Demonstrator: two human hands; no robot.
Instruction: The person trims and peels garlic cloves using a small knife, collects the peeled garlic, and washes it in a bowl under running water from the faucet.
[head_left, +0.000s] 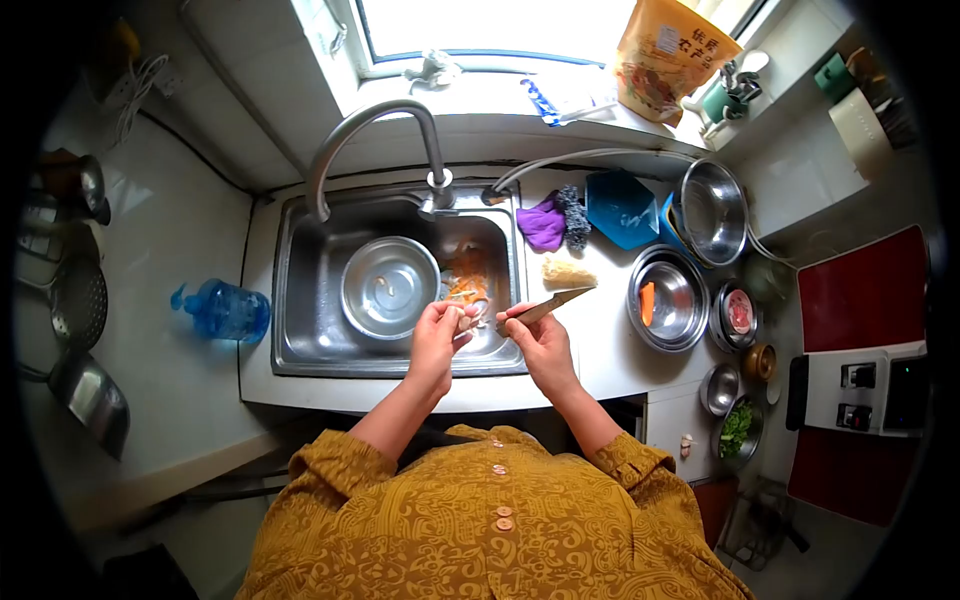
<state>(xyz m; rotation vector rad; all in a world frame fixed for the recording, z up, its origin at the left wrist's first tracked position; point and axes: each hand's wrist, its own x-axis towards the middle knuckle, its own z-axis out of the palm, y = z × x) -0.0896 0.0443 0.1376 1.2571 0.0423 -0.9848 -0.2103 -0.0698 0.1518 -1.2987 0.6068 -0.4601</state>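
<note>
Over the front edge of the sink (300,345), my left hand (436,338) pinches a small pale piece (463,322), possibly a garlic clove; the fingers partly cover it. Close beside it, my right hand (545,350) is closed around a knife (556,303), which points up and to the right. A metal basin (362,318) stands in the sink with small pale bits inside. Orange and pale peelings (468,280) lie on the sink floor right of the basin, just beyond my hands.
A curved faucet (375,108) arches over the sink. Left stands a blue soap bottle (228,310). Along the right counter are a purple cloth (542,224), a blue container (622,208), a steel bowl (668,335) holding a carrot (647,303), and leafy greens (737,428).
</note>
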